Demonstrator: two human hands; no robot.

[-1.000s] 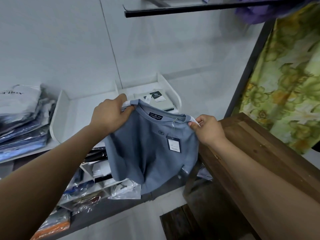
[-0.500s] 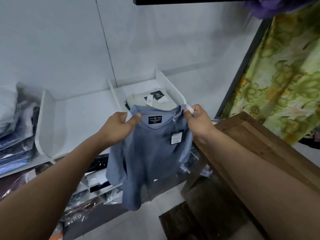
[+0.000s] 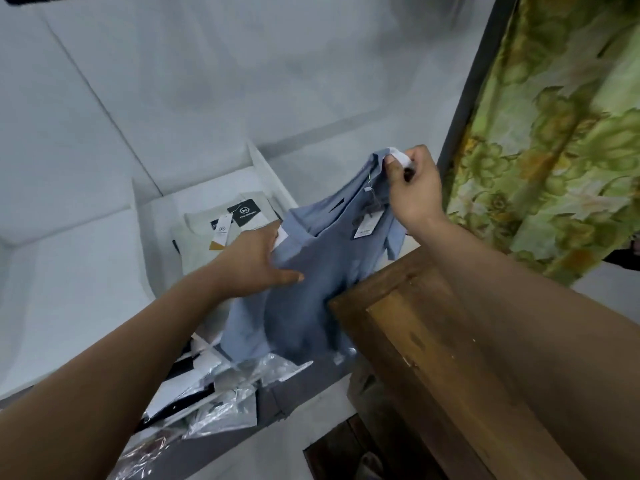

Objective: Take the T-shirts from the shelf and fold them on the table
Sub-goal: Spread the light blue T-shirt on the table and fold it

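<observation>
I hold a blue T-shirt (image 3: 304, 299) in the air between the white shelf (image 3: 152, 220) and the wooden table (image 3: 426, 344). My right hand (image 3: 415, 192) pinches one shoulder with its white trim, raised high. My left hand (image 3: 256, 261) grips the other shoulder lower down, thumb across the front. The shirt hangs tilted, its lower part dropping past the table's near corner. A paper price tag (image 3: 363, 230) dangles at the collar. A folded cream T-shirt (image 3: 204, 233) with black and white tags lies in the shelf compartment behind.
Shirts in clear plastic bags (image 3: 221, 407) fill the lower shelf. A green floral curtain (image 3: 554, 133) hangs at the right behind a dark post (image 3: 474, 81). The grey wall stands behind the shelf.
Both hands have carried the blue shirt to the right, toward the table. My right hand has risen, so the shirt now hangs slanted. The view has turned right and down.
</observation>
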